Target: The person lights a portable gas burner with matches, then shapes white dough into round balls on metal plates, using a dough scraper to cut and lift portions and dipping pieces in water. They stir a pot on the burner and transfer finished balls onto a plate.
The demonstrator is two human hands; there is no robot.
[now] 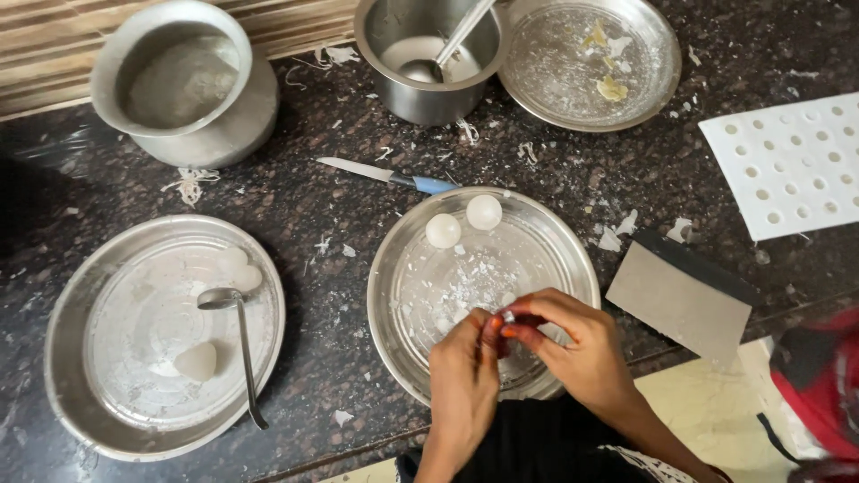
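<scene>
My left hand (465, 371) and my right hand (573, 349) meet over the near side of a round steel plate (546, 237) on the dark stone counter. Their fingertips pinch one small whitish piece (507, 316) between them. What the piece is I cannot tell. Two white peeled balls (443, 230) lie side by side at the far rim of the same plate, with white flakes scattered across its middle.
A larger steel plate (80, 358) at left holds a spoon (237, 335) and white pieces. A blue-handled knife (389, 177), a steel pot (192, 80), a cup with a ladle (428, 54), another plate (591, 63), a perforated white sheet (792, 161) and a scraper (684, 295) surround them.
</scene>
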